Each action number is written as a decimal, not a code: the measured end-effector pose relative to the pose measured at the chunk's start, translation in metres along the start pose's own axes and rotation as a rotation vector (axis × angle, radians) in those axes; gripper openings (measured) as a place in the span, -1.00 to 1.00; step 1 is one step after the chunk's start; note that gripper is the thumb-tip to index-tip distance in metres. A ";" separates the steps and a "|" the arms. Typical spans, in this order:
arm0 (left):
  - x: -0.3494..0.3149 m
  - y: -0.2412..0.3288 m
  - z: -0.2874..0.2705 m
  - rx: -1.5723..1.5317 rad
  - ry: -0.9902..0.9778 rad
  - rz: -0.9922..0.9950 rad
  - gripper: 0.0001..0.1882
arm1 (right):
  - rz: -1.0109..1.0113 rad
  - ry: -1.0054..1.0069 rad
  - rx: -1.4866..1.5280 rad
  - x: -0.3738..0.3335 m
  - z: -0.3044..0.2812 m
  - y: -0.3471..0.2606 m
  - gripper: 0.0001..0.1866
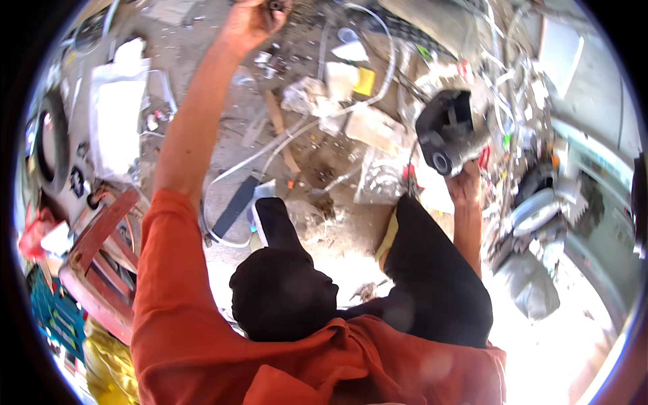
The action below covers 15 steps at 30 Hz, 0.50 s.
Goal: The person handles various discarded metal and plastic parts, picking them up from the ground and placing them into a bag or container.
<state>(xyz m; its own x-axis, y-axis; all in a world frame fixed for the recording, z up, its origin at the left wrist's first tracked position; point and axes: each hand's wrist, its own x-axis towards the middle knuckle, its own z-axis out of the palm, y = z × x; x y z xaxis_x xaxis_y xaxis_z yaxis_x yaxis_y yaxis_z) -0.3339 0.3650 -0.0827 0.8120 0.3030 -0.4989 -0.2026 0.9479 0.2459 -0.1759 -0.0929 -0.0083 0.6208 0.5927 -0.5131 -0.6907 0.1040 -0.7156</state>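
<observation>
My left hand [253, 25] reaches far out at the top edge, its fingers closed round a small dark piece with a round end [275, 5]. The rest of that piece is cut off or hidden by the fingers. At the right, my right hand [464, 185] grips a black and grey machine housing [442, 128] from below. The housing has an open hollow on top and a round ringed opening low on its near side. Its exact kind I cannot make out. A dark cord or rod hangs beside it.
White hose [391, 57] loops over the dirt floor, among plastic bags and a yellow piece [364, 81]. A dark flat blade-shaped piece [235, 206] lies near my leg. A red chair [101, 250] and a tire [50, 138] stand left. Tangled cables and parts crowd the right.
</observation>
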 end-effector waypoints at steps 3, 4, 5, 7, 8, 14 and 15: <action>0.011 -0.009 -0.030 -0.011 -0.327 -0.152 -0.87 | -0.080 0.010 -0.092 -0.012 0.006 -0.005 -0.55; 0.014 -0.022 -0.020 0.002 -0.418 -0.149 -0.85 | -0.063 0.082 -0.022 -0.026 0.011 -0.009 -0.62; 0.016 -0.038 -0.010 0.003 -0.440 -0.204 -0.85 | -0.054 0.088 -0.044 -0.036 -0.001 -0.012 -0.61; 0.016 -0.064 0.022 0.139 -0.345 -0.181 -0.80 | -0.055 0.071 -0.092 -0.065 -0.007 -0.023 -0.60; 0.021 -0.071 0.022 0.137 -0.489 -0.284 -0.75 | 0.006 0.020 -0.040 -0.083 -0.002 -0.031 -0.59; 0.017 -0.024 0.020 0.163 -0.558 -0.315 -0.68 | -0.003 0.171 0.024 -0.156 -0.039 -0.062 -0.75; 0.006 -0.018 0.018 0.138 -0.503 -0.335 -0.67 | -0.024 0.175 0.054 -0.172 -0.042 -0.062 -0.74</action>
<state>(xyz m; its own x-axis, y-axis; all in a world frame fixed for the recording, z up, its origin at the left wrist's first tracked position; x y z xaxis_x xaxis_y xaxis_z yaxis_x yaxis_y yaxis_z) -0.3157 0.3479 -0.0745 0.9846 -0.1247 -0.1227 0.1536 0.9519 0.2651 -0.2246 -0.2347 0.1046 0.6896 0.4416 -0.5740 -0.6905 0.1621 -0.7049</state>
